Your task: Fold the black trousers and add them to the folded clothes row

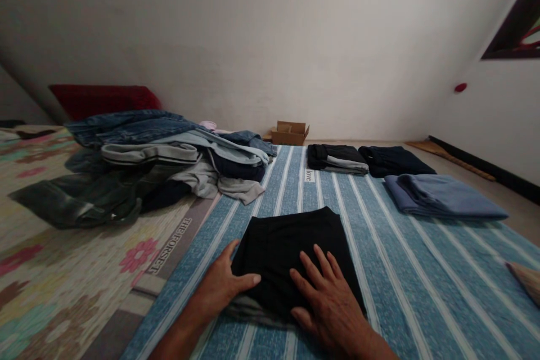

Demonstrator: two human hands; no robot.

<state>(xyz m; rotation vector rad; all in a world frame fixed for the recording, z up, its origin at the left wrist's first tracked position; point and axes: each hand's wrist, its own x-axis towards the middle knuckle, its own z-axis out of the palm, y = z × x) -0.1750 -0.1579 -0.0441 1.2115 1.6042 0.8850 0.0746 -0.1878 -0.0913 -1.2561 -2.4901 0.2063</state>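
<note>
A black folded garment (291, 230), perhaps trousers, lies on the blue striped sheet (270, 191) in front of me. Some grey cloth (257, 310) shows under its near edge. My left hand (221, 281) rests at the garment's left side, thumb on top and apart from the fingers, which lie along the edge. Flat on the right half of the black cloth is my right hand (327, 295), its fingers spread. Neither hand is closed around anything.
To the left, a loose heap of clothes (169, 152) lies partly on a flowered cover (63, 270). At the back right are folded black-and-grey clothes (337, 158), a dark folded garment (394, 161) and a blue folded garment (447, 196). A cardboard box (290, 133) stands near the wall.
</note>
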